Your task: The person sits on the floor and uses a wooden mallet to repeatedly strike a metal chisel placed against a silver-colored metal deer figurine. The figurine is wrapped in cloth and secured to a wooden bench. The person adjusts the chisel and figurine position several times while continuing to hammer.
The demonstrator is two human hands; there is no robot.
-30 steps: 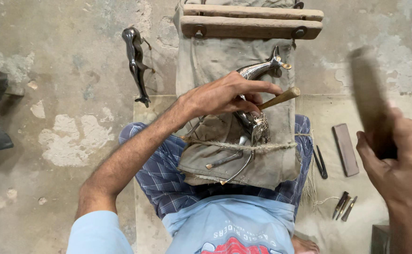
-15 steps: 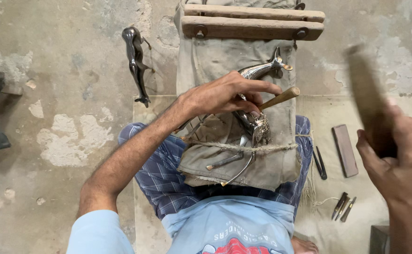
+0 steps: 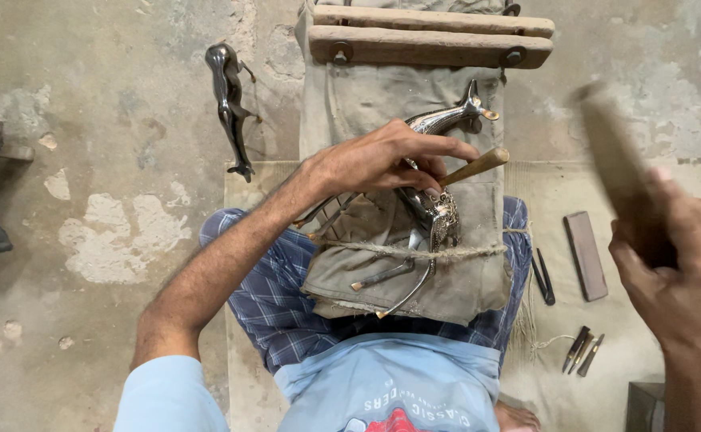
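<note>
Now the left hand [image 3: 382, 164] grips a chisel [image 3: 469, 168] against the metal figure [image 3: 438, 160] on the cloth [image 3: 366, 96]; right of it, the right hand [image 3: 674, 264] clasps a raised wooden block [image 3: 618, 172]. A skewed strike could slip the chisel onto fingers.

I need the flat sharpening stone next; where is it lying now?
In the head view the stone lies on the mat at the person's right, beside the cloth-covered lap, just below the raised right hand and above small chisels.
</note>
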